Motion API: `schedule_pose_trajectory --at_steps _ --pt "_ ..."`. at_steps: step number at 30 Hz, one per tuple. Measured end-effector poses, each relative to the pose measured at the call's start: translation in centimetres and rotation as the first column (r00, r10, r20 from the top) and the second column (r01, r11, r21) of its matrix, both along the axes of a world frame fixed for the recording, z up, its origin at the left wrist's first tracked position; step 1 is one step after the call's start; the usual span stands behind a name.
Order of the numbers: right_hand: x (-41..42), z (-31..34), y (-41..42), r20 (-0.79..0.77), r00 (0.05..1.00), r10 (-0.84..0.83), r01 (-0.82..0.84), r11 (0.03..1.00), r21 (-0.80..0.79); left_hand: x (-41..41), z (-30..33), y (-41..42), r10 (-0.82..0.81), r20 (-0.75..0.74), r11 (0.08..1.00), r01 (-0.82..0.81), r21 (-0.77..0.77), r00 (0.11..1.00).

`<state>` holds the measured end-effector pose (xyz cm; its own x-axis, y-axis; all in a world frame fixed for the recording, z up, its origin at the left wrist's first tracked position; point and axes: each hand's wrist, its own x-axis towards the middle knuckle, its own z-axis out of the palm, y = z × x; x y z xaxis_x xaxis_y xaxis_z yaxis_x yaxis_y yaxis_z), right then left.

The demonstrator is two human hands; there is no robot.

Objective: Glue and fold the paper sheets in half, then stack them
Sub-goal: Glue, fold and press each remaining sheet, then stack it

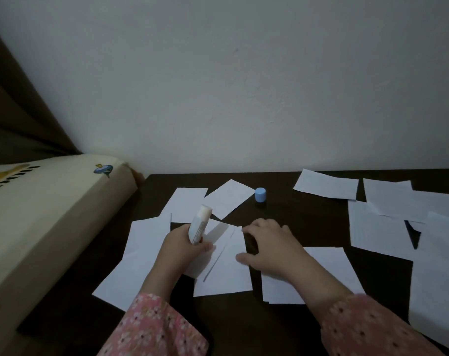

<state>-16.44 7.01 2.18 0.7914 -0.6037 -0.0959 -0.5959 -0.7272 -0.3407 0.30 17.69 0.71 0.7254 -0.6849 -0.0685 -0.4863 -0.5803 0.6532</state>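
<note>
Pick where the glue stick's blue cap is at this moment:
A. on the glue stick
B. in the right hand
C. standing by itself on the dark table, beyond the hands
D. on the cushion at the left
C: the blue cap stands alone on the table, while the uncapped glue stick is in the left hand and the right hand rests on paper.

No readable writing anywhere you look.

The glue stick (198,224) in your left hand (183,246), just left of the frame's centre, has a label, but its print is too blurred to read. The paper sheets (326,188) across the lower half show no words or numbers. On the cushion (51,201) at left you see only a small picture and dark stripes, no letters.
</note>
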Motion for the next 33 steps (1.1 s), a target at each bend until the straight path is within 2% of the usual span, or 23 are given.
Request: schedule_pose_trajectory --at_steps 4,7,13,20,23,27,30,33 --pt "1.2 -0.9 -0.5 -0.141 0.987 0.080 -0.087 0.995 -0.042 0.3 -0.3 -0.3 -0.007 -0.024 0.999 0.008 0.034 1.000" --pt "1.4 -1.5 -0.7 -0.223 0.971 0.080 -0.094 0.994 -0.053 0.5 -0.7 -0.7 -0.008 -0.019 0.998 0.009 0.065 1.000" --pt "1.6 -1.8 -0.3 -0.210 0.977 0.027 -0.032 0.999 -0.022 1.1 -1.0 -1.0 0.008 0.018 0.998 -0.009 0.067 1.000" --pt "1.9 -1.3 0.0 -0.041 0.989 -0.145 0.141 0.987 -0.072 1.6 -0.9 -0.4 0.039 0.005 0.997 -0.039 0.061 0.999" --pt "2.0 -1.1 -0.5 0.130 0.943 -0.305 0.284 0.946 0.155 1.6 -1.1 -0.3 0.040 0.014 0.998 -0.041 0.052 0.999" --pt "1.2 -0.8 -1.7 0.342 0.824 -0.451 0.304 0.863 0.403 1.6 -1.2 -0.3 0.045 0.004 0.999 -0.045 0.028 0.999" --pt "0.0 -0.4 -2.9 0.464 0.718 -0.518 0.262 0.820 0.509 1.5 -0.9 -0.5 0.063 0.005 0.998 -0.063 0.030 0.998" --pt "-1.6 0.0 -4.2 0.511 0.661 -0.549 0.271 0.810 0.520 0.7 -0.3 -0.9 0.063 0.045 0.998 -0.063 -0.001 0.997"
